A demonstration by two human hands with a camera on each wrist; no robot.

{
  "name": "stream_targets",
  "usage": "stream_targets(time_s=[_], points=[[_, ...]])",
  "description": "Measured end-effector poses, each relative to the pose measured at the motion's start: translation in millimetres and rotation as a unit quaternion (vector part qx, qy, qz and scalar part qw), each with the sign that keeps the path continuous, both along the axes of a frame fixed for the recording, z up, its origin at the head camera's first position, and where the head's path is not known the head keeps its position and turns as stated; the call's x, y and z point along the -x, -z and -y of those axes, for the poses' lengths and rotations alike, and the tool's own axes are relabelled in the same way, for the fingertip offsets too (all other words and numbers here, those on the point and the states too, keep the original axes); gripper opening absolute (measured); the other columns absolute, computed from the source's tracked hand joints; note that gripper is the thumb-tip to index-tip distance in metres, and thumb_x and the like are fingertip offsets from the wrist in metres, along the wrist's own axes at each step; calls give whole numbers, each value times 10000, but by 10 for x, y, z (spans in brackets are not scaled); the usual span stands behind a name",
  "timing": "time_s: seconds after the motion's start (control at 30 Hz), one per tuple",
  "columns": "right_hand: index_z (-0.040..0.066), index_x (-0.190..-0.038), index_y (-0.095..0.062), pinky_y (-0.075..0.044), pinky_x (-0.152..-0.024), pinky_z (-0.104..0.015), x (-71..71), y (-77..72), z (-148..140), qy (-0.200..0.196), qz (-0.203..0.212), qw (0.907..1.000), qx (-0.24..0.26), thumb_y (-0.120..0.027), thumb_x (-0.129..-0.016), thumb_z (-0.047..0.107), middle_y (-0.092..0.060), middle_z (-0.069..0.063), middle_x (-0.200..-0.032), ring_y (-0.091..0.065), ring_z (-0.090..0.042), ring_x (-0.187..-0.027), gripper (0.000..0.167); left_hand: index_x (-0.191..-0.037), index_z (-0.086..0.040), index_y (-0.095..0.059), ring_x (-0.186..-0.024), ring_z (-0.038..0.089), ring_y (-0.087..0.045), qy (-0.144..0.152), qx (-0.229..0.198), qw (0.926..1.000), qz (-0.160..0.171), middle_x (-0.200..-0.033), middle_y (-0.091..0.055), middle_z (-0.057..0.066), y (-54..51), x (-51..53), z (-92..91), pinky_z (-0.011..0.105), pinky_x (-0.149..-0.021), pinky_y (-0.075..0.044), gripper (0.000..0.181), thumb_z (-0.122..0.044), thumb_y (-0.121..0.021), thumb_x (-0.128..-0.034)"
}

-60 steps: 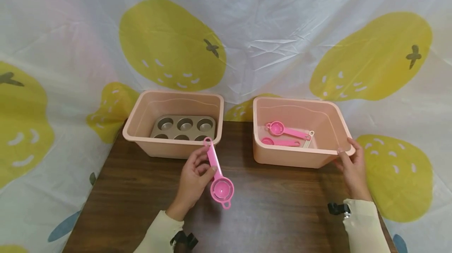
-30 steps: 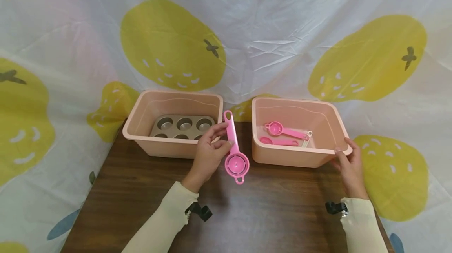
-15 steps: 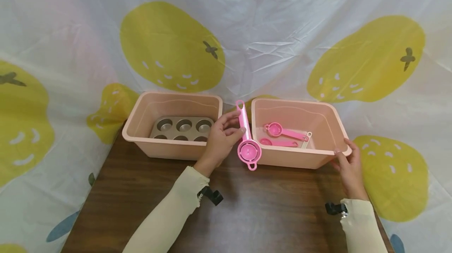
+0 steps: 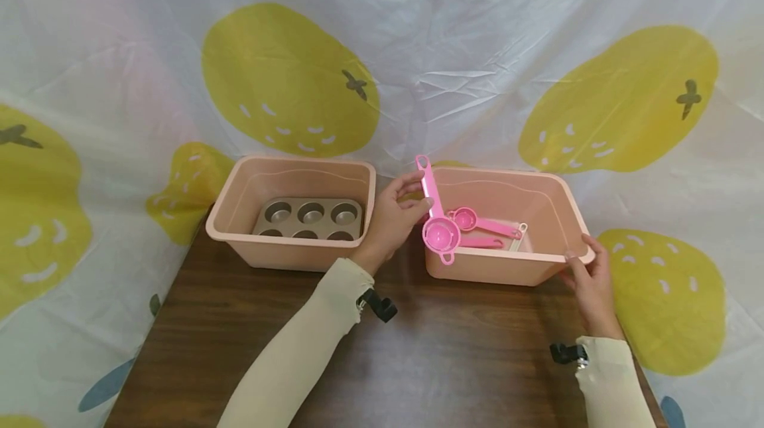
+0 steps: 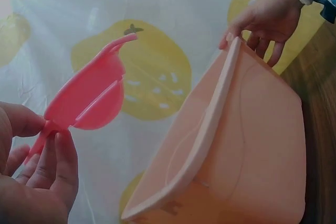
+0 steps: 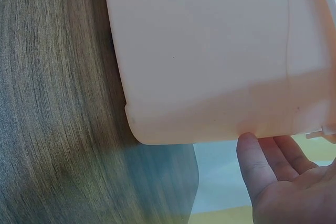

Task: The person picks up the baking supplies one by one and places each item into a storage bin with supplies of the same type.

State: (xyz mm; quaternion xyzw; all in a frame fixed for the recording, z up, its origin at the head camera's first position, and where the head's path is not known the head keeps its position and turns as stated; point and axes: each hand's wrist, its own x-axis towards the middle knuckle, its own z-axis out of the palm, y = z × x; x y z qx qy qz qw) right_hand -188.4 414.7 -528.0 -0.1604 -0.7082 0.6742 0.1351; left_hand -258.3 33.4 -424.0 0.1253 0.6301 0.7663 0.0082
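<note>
My left hand pinches the handle of a pink egg separator between thumb and fingers. The separator hangs over the left front rim of the right-hand peach bin, its slotted cup lowest. In the left wrist view, the cup of the egg separator appears side-on, apart from the bin. With thumb and fingers, my right hand grips the bin's front right corner. Inside that bin lie another pink round-cupped tool, a pink spoon-like piece partly hidden, and a thin white-handled piece.
On the left stands a second peach bin with a muffin tin in it. Both bins are at the back of a dark wooden table, against a lemon-printed cloth. A gap separates the bins.
The left hand has carried the egg separator rightward and away from me, from in front of the left bin to the right bin's rim. The right hand stays at the corner.
</note>
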Motion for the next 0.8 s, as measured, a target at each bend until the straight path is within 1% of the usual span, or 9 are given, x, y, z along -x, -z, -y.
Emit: stream_targets(time_s=[0.03,0.1,0.2,0.27,0.37,0.5,0.6,0.7,0.8], points=[[274,-1625,-328,-549,-758,-109,0,1,2,8,-21,10000,26,-570,-1089,199,-318,-125,-1648,-476,-137,-1306,593,-1460,-84,-601,-945,157,-717,26,-22,10000,24,-1348,-659,213,-7,25,-20,452,-889,-648,524,14,-712,-957],[277,-1617,-341,-552,-756,-115,-3,2,4,24,-59,9999,89,-575,-1085,189,-338,-113,-1627,-489,-117,-1275,588,-1464,-90,-599,-942,152,-714,62,-54,9999,60,-1351,-659,207,-20,67,-59,431,-879,-651,526,17,-706,-960],[273,-1609,-356,-557,-756,-124,-2,2,11,38,-108,9998,185,-582,-1082,176,-364,-95,-1593,-503,-100,-1239,582,-1460,-99,-606,-941,160,-713,90,-134,9998,139,-1356,-656,203,-42,112,-124,373,-849,-655,526,26,-705,-959],[276,-1605,-361,-558,-757,-126,-2,5,7,26,-124,9997,199,-586,-1081,177,-370,-91,-1586,-510,-98,-1234,579,-1454,-109,-614,-947,166,-717,72,-141,9997,185,-1354,-656,193,-50,137,-172,339,-824,-656,525,28,-712,-956],[275,-1610,-354,-558,-757,-124,3,10,-3,17,-106,9998,182,-584,-1083,184,-359,-103,-1601,-510,-105,-1242,582,-1436,-125,-629,-963,173,-719,14,-153,9995,271,-1338,-663,169,-52,180,-258,325,-809,-655,519,31,-726,-951],[275,-1619,-342,-561,-767,-130,10,23,-12,19,-71,9998,169,-578,-1087,189,-342,-123,-1619,-509,-100,-1234,588,-1402,-142,-655,-959,164,-715,-141,-212,9989,385,-1289,-685,135,-26,252,-378,318,-789,-655,512,46,-739,-933],[273,-1617,-342,-570,-782,-138,10,32,-12,26,-65,9999,140,-575,-1088,190,-338,-132,-1623,-513,-93,-1226,583,-1387,-137,-663,-927,158,-705,-219,-213,9984,481,-1262,-690,126,5,303,-457,309,-763,-654,518,59,-741,-914],[268,-1620,-336,-572,-791,-136,2,34,-9,17,-55,10000,63,-572,-1090,199,-324,-142,-1634,-506,-87,-1231,584,-1394,-121,-652,-921,148,-692,-247,-107,9982,533,-1272,-679,132,44,349,-521,299,-764,-650,530,65,-734,-904],[278,-1623,-333,-565,-796,-127,-7,26,-6,16,-6,10000,-78,-577,-1090,226,-320,-152,-1645,-503,-83,-1235,588,-1404,-107,-639,-923,138,-683,-355,100,9979,540,-1299,-671,138,75,398,-577,292,-786,-646,543,60,-733,-895]])
